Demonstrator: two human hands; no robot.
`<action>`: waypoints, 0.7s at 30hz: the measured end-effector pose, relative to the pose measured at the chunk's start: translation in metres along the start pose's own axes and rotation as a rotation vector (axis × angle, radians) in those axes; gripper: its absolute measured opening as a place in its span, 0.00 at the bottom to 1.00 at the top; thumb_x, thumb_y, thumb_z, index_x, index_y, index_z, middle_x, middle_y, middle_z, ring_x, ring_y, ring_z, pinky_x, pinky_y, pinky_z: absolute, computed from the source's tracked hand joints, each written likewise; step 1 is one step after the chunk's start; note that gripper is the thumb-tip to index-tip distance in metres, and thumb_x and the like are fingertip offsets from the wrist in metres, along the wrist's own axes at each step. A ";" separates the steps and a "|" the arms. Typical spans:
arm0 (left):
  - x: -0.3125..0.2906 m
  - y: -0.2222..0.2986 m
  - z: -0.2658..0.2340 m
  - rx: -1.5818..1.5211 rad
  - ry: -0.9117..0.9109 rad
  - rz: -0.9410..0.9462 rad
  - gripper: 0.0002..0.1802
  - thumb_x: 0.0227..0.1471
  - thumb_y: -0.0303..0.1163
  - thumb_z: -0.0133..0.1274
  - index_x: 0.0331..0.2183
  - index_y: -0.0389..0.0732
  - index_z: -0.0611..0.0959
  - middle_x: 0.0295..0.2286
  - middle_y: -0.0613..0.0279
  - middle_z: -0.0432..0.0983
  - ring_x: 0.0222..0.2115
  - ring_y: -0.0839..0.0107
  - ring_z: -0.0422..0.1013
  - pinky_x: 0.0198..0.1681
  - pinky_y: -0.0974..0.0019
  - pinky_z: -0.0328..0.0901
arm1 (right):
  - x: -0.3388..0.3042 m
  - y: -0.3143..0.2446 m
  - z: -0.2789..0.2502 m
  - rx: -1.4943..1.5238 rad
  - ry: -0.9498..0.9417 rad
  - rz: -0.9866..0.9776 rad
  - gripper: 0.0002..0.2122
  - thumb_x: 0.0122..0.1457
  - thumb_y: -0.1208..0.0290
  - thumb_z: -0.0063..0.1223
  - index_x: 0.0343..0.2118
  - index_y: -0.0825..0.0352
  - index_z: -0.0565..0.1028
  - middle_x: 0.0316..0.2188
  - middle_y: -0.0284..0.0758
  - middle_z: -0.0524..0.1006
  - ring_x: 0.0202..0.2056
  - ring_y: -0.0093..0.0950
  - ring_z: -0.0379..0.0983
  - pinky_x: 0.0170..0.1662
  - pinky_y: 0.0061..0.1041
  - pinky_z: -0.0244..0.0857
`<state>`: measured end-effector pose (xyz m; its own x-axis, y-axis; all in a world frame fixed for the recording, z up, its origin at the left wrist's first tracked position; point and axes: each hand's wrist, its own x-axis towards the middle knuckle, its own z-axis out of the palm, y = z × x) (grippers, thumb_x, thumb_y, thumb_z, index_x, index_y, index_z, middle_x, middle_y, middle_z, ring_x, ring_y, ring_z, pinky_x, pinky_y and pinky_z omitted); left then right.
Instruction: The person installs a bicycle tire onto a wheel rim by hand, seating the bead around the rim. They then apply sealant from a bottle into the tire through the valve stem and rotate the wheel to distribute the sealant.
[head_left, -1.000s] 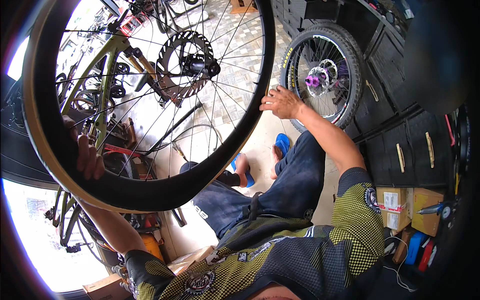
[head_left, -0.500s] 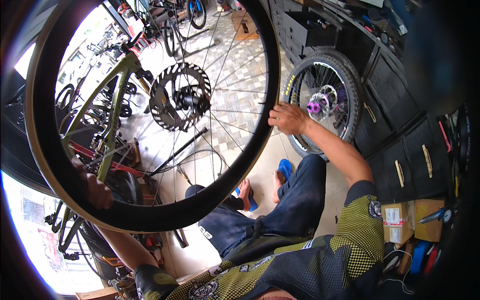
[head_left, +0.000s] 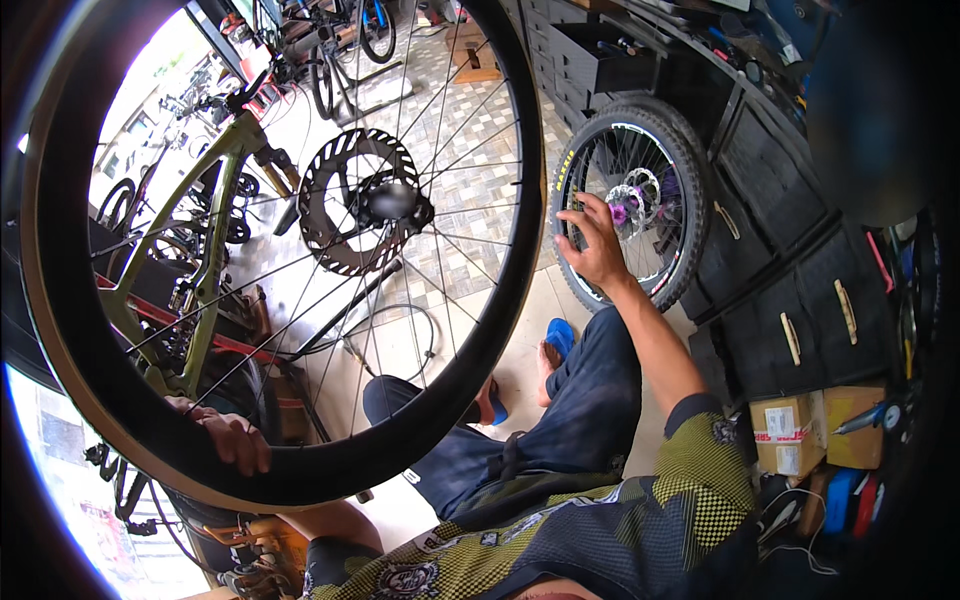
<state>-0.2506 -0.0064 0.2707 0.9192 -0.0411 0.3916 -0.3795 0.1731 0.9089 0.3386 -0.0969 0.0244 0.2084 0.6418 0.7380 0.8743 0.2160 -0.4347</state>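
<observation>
1. Wheel [head_left: 395,205]: held up, partly over legs [head_left: 580,400].
2. L hand [head_left: 232,438]: fingers curled on wheel's lower-left rim [head_left: 350,465], prob. bearing wt; grip's far side hard to see.
3. R hand [head_left: 598,250]: just R of wheel, apart, fingers spread, empty.

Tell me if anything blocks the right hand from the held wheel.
Nothing visible does: the right hand is off the right edge of the held wheel, with only a gap between. The purple-hubbed wheel appears beyond that hand, not in between. The left hand grasps the held wheel's lower left.
</observation>
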 end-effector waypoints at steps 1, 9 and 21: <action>0.010 -0.003 0.015 -0.008 0.070 0.031 0.34 0.71 0.47 0.27 0.49 0.26 0.76 0.36 0.33 0.77 0.33 0.36 0.76 0.38 0.37 0.71 | -0.004 0.001 0.005 0.007 0.039 0.034 0.23 0.54 0.68 0.68 0.53 0.65 0.75 0.58 0.46 0.68 0.61 0.45 0.65 0.62 0.41 0.63; 0.014 -0.008 0.022 -0.151 0.109 -0.107 0.38 0.72 0.46 0.17 0.48 0.28 0.78 0.40 0.29 0.76 0.44 0.35 0.73 0.51 0.38 0.66 | 0.026 0.031 0.072 0.400 -0.045 0.447 0.52 0.52 0.47 0.73 0.71 0.71 0.54 0.60 0.58 0.67 0.53 0.39 0.76 0.54 0.36 0.74; 0.007 -0.035 0.058 -0.195 0.077 -0.091 0.32 0.72 0.51 0.33 0.52 0.29 0.73 0.47 0.33 0.73 0.46 0.40 0.72 0.52 0.38 0.65 | -0.004 0.038 0.145 0.851 -0.582 0.577 0.53 0.49 0.74 0.76 0.74 0.58 0.49 0.50 0.47 0.75 0.45 0.37 0.80 0.53 0.38 0.75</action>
<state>-0.2375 -0.0699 0.2500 0.9568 0.0085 0.2907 -0.2742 0.3589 0.8922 0.3077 0.0153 -0.0697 0.0527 0.9962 0.0693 0.0969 0.0640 -0.9932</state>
